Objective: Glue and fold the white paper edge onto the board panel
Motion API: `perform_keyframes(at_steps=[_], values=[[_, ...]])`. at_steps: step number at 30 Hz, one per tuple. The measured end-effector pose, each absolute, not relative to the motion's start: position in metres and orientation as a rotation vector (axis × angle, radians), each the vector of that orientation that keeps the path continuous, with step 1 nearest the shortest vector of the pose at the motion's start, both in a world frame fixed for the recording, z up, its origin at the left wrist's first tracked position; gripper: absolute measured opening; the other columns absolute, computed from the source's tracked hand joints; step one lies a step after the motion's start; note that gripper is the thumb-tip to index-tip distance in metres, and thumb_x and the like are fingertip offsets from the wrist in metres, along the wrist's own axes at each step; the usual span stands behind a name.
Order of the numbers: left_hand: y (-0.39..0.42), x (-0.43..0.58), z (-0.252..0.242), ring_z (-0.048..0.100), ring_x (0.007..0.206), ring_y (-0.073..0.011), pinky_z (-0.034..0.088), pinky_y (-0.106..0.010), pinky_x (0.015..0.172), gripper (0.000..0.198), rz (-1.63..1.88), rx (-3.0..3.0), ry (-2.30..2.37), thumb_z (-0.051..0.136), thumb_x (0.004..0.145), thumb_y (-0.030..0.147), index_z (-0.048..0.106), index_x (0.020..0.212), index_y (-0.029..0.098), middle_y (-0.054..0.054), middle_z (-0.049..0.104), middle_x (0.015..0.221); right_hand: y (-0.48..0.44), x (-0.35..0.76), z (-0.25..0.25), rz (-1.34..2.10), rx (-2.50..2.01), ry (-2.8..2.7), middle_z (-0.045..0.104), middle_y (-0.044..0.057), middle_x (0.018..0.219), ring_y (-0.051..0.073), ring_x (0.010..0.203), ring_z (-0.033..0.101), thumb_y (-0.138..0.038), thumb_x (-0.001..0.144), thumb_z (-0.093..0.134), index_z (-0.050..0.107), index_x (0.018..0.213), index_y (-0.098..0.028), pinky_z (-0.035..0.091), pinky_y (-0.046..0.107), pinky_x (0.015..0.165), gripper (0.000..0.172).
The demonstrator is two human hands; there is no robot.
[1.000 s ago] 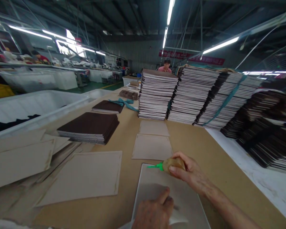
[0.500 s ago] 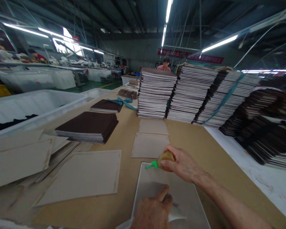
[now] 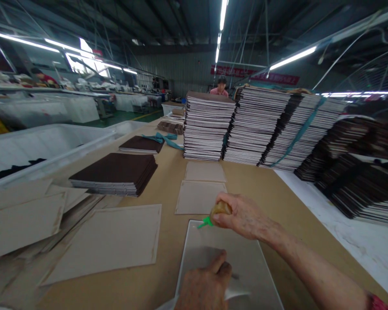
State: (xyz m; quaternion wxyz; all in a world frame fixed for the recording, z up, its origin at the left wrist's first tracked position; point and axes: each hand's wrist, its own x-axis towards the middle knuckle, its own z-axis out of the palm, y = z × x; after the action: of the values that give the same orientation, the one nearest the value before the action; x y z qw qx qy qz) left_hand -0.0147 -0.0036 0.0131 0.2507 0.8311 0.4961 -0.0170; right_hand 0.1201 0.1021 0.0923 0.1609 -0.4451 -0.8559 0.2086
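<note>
Bottle [image 3: 220, 210] partly hidden, gripped in right hand [image 3: 242, 216]; left hand [image 3: 205, 285] cut off, grip unclear

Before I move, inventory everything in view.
Bottle: one, amber, green nozzle, right hand
Board: one, greyish, under left hand
Flat boards: two, beige, beyond it
Loose boards: several, beige, left
Low stacks: two, dark brown, left
Tall stacks: several, brown and white, far side
Strips: at least two, teal, by stacks
Table: one, tan, below
Bins: several, white, left
People: two visible, pink, red, background
Banners: count unclear, red, back wall
Tube lights: several, white, overhead
Sleeve: one, red, lower right
Left hand: one, bare, over board
Right hand: one, bare, around bottle
</note>
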Motion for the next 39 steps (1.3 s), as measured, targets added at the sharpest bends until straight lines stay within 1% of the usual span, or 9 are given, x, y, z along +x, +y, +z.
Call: perform_keyframes(at_steps=[5,11,14,18,21,28,33,37,39], values=[[-0.003,-0.015,0.013,0.066,0.097,-0.0331,0.058,-0.049,0.081,0.059,-0.076,2.264,1.369,0.047,0.066,0.02,0.051,0.125,0.02,-0.004,0.033,0.151,0.099,0.115,0.098,0.576,-1.255,-2.481,0.056,-0.005,0.067,0.011,0.059,0.045,-0.031,0.077,0.068,0.057,0.081,-0.023,0.021,0.025,0.052,0.014],[-0.006,-0.015,0.017,0.066,0.098,-0.0353,0.057,-0.052,0.081,0.06,-0.064,2.247,1.361,0.049,0.065,0.021,0.052,0.125,0.018,-0.006,0.035,0.149,0.102,0.124,0.102,0.544,-1.31,-2.506,0.056,-0.003,0.067,0.013,0.058,0.046,-0.032,0.074,0.069,0.059,0.08,-0.023,0.019,0.026,0.051,0.015],[-0.006,-0.014,0.02,0.066,0.099,-0.0338,0.057,-0.051,0.082,0.059,-0.066,2.233,1.389,0.049,0.065,0.019,0.053,0.124,0.019,-0.004,0.035,0.15,0.107,0.139,0.102,0.575,-1.348,-2.51,0.057,-0.003,0.066,0.013,0.057,0.047,-0.033,0.075,0.067,0.061,0.083,-0.024,0.02,0.025,0.051,0.014],[-0.006,-0.012,0.023,0.065,0.1,-0.0324,0.057,-0.049,0.083,0.057,-0.061,2.246,1.4,0.048,0.066,0.018,0.053,0.123,0.02,-0.003,0.035,0.15,0.112,0.157,0.1,0.597,-1.408,-2.484,0.057,-0.004,0.063,0.013,0.055,0.048,-0.037,0.077,0.065,0.061,0.082,-0.024,0.021,0.025,0.049,0.014],[-0.008,-0.011,0.024,0.067,0.098,-0.0309,0.058,-0.048,0.081,0.058,-0.07,2.267,1.422,0.046,0.066,0.013,0.054,0.122,0.021,-0.002,0.036,0.149,0.11,0.161,0.099,0.614,-1.427,-2.453,0.057,-0.004,0.063,0.013,0.055,0.048,-0.035,0.077,0.065,0.061,0.083,-0.024,0.021,0.025,0.049,0.013],[-0.006,-0.013,0.017,0.065,0.102,-0.0332,0.057,-0.052,0.083,0.058,-0.077,2.248,1.401,0.046,0.066,0.016,0.052,0.124,0.022,-0.002,0.032,0.151,0.103,0.131,0.096,0.606,-1.329,-2.438,0.056,-0.005,0.066,0.011,0.056,0.046,-0.032,0.075,0.067,0.058,0.079,-0.023,0.02,0.024,0.049,0.013],[-0.003,-0.014,0.012,0.064,0.103,-0.0317,0.057,-0.048,0.085,0.058,-0.061,2.245,1.394,0.049,0.064,0.018,0.052,0.122,0.022,-0.001,0.032,0.151,0.104,0.112,0.1,0.564,-1.265,-2.478,0.055,-0.004,0.066,0.012,0.056,0.046,-0.034,0.075,0.068,0.058,0.082,-0.023,0.019,0.025,0.05,0.016],[-0.003,-0.013,0.014,0.065,0.101,-0.0317,0.056,-0.048,0.085,0.062,-0.092,2.24,1.395,0.05,0.062,0.016,0.051,0.124,0.023,-0.001,0.031,0.152,0.107,0.107,0.103,0.536,-1.238,-2.512,0.057,-0.004,0.068,0.013,0.06,0.048,-0.037,0.074,0.069,0.058,0.083,-0.024,0.021,0.025,0.051,0.019],[-0.004,-0.012,0.016,0.065,0.101,-0.0313,0.056,-0.048,0.085,0.061,-0.085,2.239,1.412,0.05,0.064,0.017,0.052,0.124,0.023,-0.001,0.032,0.152,0.108,0.107,0.103,0.535,-1.244,-2.52,0.058,-0.003,0.069,0.013,0.061,0.048,-0.038,0.074,0.069,0.058,0.082,-0.024,0.022,0.025,0.052,0.019]])
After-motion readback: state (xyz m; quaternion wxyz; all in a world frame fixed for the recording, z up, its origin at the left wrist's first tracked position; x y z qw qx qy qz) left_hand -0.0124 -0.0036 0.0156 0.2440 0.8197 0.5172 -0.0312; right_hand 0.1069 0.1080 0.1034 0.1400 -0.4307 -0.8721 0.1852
